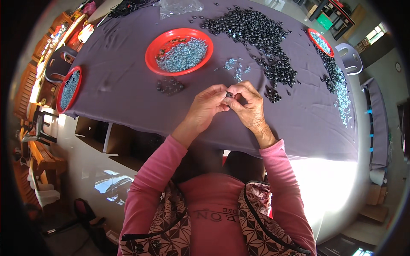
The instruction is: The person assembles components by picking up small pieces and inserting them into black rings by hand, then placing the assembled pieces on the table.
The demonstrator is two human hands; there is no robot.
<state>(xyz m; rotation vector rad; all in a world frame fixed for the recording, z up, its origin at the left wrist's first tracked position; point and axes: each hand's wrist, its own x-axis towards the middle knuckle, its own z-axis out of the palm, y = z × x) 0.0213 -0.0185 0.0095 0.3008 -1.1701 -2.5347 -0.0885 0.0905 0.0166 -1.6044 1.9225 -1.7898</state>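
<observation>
Both of my hands meet just above the near part of the table, fingertips together. Between them is a small black round part [229,94], mostly covered by the fingers. My left hand [208,104] pinches it from the left with thumb and forefinger. My right hand [249,106] closes on it from the right, fingers curled. Beyond the hands lies a little scatter of small pale-blue metallic pieces [232,65]. A large heap of black round parts [252,32] spreads behind and to the right, a few loose ones lying close to my right hand.
A red plate [149,57] of pale-blue pieces stands beyond my left hand, with a small cluster of dark parts [170,85] before it. Other red plates sit at the left edge [59,100] and far right [330,52]. More pale-blue pieces [343,98] lie right, on the grey tablecloth [119,89].
</observation>
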